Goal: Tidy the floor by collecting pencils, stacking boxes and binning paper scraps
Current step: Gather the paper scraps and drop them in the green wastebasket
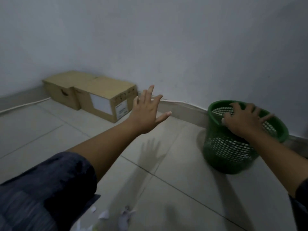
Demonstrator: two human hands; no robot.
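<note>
Both hands out over the floor, one on the bin, one in the air.

My right hand point(243, 120) lies on the rim of the green bin point(233, 150), fingers spread flat across the opening, a bit blurry. My left hand point(148, 112) hangs mid-air with fingers splayed wide, holding nothing. Two boxes point(93, 95) sit side by side on the floor point(175, 164) against the wall point(150, 39), touching, not stacked. Paper scraps point(113, 215) lie on the tiles right below me.
</note>
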